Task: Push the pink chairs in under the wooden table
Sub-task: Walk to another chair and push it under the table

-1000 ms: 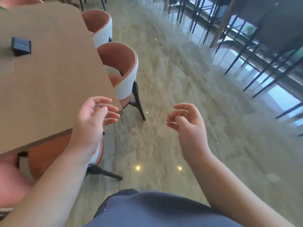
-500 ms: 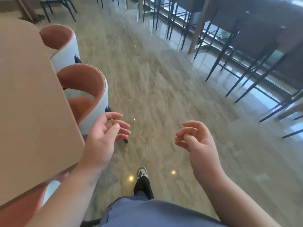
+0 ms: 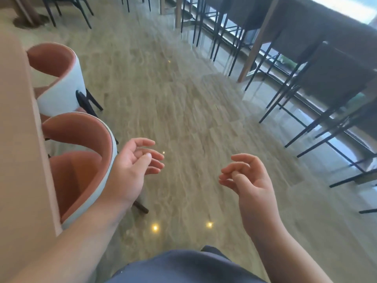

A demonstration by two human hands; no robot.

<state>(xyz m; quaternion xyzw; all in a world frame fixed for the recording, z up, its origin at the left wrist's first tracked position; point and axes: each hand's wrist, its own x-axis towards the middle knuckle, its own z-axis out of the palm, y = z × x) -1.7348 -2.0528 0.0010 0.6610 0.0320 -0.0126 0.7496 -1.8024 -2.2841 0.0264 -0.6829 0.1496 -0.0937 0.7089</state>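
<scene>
The wooden table [image 3: 18,152] runs along the left edge. Two pink chairs with white outer shells stand tucked against its side: the nearer chair [image 3: 81,166] and the farther chair [image 3: 59,82]. My left hand [image 3: 132,168] hovers just right of the nearer chair's backrest, fingers apart, holding nothing; whether it touches the shell I cannot tell. Over the bare floor, my right hand [image 3: 248,180] hangs with loosely curled fingers, empty.
Polished stone floor [image 3: 183,111] stretches ahead. Dark bar stools with thin black legs [image 3: 318,111] and a long counter with a wooden leg [image 3: 259,39] line the right side by the window. More dark chair legs [image 3: 67,11] stand at the far back left.
The view has advanced along the table's side and swung right. The two chairs have come closer, and my left hand has gone from the table corner to beside the nearer chair's back. Both hands stay empty.
</scene>
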